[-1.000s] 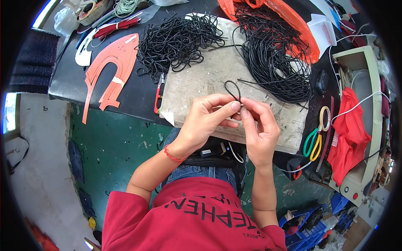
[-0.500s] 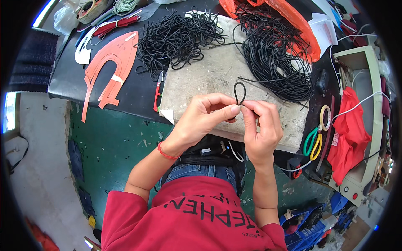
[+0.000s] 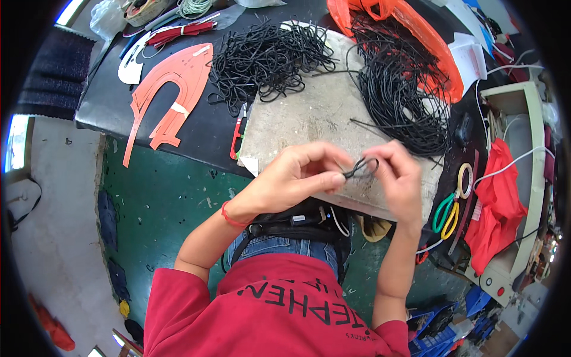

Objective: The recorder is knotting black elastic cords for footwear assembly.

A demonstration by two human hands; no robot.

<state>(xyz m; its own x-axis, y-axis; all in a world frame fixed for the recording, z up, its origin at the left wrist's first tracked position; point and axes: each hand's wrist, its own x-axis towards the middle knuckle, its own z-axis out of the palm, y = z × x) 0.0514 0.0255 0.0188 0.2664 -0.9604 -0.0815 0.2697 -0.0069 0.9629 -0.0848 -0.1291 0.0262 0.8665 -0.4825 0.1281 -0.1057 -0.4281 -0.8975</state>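
Observation:
A short black cord, bent into a small loop, is stretched between my two hands over the front of the worn pale board. My left hand pinches the cord between thumb and forefinger at the loop's left end. My right hand, slightly blurred, has its thumb and forefinger at the loop's rounded right end. Behind my left hand lies a heap of looped black cords. Beyond my right hand, a thick bundle of long straight black cords rests partly on an orange plastic bag.
Orange curved pattern pieces and a red-handled cutting tool lie left of the board. At the right edge are scissors with green and yellow handles, a tape roll and red cloth over a pale machine housing.
The cord loop has tipped from upright to pointing right. My right hand has moved right, from the loop's base to its rounded end; the whole view has shifted slightly.

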